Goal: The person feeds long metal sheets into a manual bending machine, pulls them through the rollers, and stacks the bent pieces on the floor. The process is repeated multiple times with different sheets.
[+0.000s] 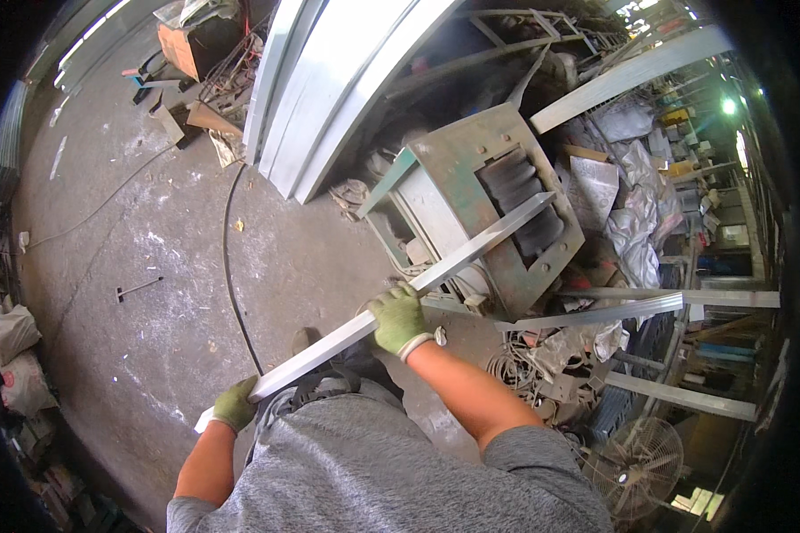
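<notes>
A long silvery metal bar [329,345] slants across my front, from low at the left up to the right. My left hand [235,404], in a green glove, is wrapped round it near its lower end, a short stub showing beyond the fist. Farther along, my right hand [398,318], gloved in green too, grips the same bar from above. The bar's far end lies in front of the dark ribbed rollers of a worn green machine [442,169]; whether it touches them I cannot tell.
Tall pale metal profiles [329,80] stand behind the machine's left side. A cable [231,266] runs over the floor [89,293]. More metal bars [596,313] stick out at the right, above coiled wire [511,371]. A caged fan [636,466] stands at lower right; sacks [11,336] at far left.
</notes>
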Motion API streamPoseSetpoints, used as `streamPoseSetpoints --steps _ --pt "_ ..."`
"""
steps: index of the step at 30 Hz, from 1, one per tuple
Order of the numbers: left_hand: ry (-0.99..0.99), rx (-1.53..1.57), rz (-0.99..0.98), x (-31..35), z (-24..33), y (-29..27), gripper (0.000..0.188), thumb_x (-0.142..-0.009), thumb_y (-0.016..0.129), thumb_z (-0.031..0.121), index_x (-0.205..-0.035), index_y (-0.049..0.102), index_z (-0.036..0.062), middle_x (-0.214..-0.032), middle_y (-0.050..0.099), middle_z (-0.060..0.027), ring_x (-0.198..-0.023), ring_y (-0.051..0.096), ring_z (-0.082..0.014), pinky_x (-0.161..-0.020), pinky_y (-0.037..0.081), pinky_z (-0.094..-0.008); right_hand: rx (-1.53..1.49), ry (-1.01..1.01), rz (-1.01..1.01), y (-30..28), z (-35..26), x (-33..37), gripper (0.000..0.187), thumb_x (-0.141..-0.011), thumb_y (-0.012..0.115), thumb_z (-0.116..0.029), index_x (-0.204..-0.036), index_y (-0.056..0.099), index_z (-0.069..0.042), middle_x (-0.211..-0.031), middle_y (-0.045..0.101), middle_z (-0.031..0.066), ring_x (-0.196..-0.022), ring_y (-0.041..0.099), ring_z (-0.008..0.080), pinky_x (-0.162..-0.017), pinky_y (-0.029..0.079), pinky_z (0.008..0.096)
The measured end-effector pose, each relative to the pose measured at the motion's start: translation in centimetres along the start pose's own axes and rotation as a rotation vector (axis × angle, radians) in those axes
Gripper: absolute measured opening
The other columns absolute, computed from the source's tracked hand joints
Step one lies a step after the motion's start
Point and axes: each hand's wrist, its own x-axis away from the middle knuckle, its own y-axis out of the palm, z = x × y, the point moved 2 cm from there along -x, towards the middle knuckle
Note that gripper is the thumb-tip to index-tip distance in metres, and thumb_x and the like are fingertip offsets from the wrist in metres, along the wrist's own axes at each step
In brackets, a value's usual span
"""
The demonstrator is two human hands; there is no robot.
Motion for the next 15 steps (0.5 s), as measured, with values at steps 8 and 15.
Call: streamPoseSetpoints --steps 8,15 --pt "-0.043 -0.030 -0.008 1.6 -2.8 0.2 0.054 -0.102 0.072 0.026 -0.152 0.068 0.0091 -0.150 0.073 -0.0232 -0.137 0.070 -0.0441 -0.113 0.057 -0.0528 -0.091 -0.082 0.123 1.8 -2.1 1.1 0.022 -0.085 0.069 -0.020 -0.102 0.082 -0.015 -0.111 0.080 0.0079 -0.117 0.073 0.0335 -0.117 0.047 0.0545" --pt "0.044 -0.048 0.024 -8.1 13.8 -0.3 0.046 -0.106 0.069 0.036 -0.144 0.065 0.0109 -0.137 0.077 -0.0242 -0.121 0.075 -0.0499 -0.100 0.061 -0.0592 0.081 0.063 0.082 -3.6 14.5 -0.7 0.025 -0.083 0.079 -0.024 -0.107 0.086 -0.019 -0.118 0.082 0.0076 -0.125 0.070 0.0334 -0.132 0.034 0.0566"
